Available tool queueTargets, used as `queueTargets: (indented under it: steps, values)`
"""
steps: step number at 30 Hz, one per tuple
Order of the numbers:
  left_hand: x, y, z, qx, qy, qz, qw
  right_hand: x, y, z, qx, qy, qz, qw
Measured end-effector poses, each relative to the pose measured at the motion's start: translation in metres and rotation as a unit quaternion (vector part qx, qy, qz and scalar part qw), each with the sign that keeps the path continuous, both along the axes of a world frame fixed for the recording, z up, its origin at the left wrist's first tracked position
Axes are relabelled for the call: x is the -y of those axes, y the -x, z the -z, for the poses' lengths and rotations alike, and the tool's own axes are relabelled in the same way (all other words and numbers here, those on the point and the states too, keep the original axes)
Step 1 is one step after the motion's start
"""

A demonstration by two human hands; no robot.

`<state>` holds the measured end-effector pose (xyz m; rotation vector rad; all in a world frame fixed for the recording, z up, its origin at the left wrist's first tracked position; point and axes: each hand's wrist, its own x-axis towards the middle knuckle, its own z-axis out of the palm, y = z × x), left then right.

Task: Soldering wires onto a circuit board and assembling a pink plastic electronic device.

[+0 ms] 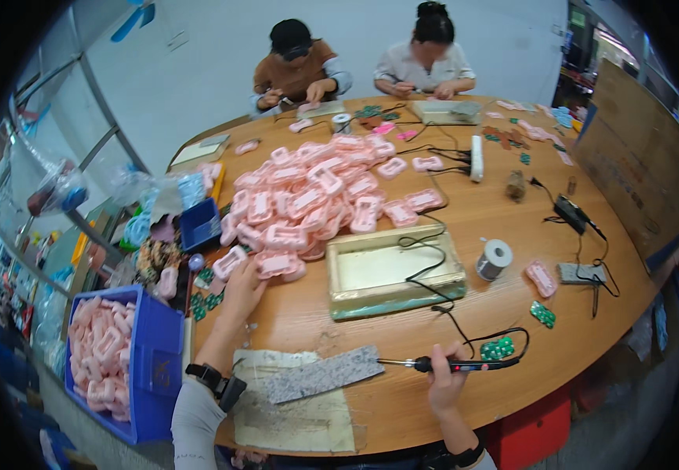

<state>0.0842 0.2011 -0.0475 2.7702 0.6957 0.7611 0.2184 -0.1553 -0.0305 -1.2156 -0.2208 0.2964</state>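
Note:
My left hand (241, 291) reaches to the near left edge of a heap of pink plastic shells (308, 192). Its fingers are closed on the edge of one pink shell (228, 264), partly covered by the hand. In my right hand (445, 374) is a soldering iron (465, 364) with a black handle, its metal tip pointing left. That tip lies at the right end of a grey speckled strip (328, 374), which rests on a stained pale sheet (292, 419). Small green circuit boards (498, 348) lie just beyond the iron.
A cream tray (398, 301) with a cable across it stands mid-table, beside a solder wire spool (494, 260). A blue crate (155, 368) of pink shells stands at the left. Two people work across the table. A power strip (476, 159) and cardboard sheet (633, 160) are at the right.

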Motion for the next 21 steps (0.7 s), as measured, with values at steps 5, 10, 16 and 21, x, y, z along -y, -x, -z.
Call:
queueTargets:
  steps: [5,10,16,21]
  values:
    - [0.008,0.005,-0.010,0.003,-0.077,0.016,0.997,-0.003,0.002,0.009,0.042,-0.017,-0.032,0.998]
    - [0.043,0.025,-0.036,0.047,-0.144,0.034,0.988,-0.008,0.003,0.007,0.024,-0.020,-0.009,0.999]
    - [0.153,0.069,-0.076,0.044,-0.032,0.114,0.992,-0.005,-0.001,0.005,0.021,-0.019,0.026,0.999]
    - [0.256,0.096,-0.072,-0.032,0.067,0.121,0.990,-0.011,0.004,0.003,0.024,-0.040,0.015,0.999]
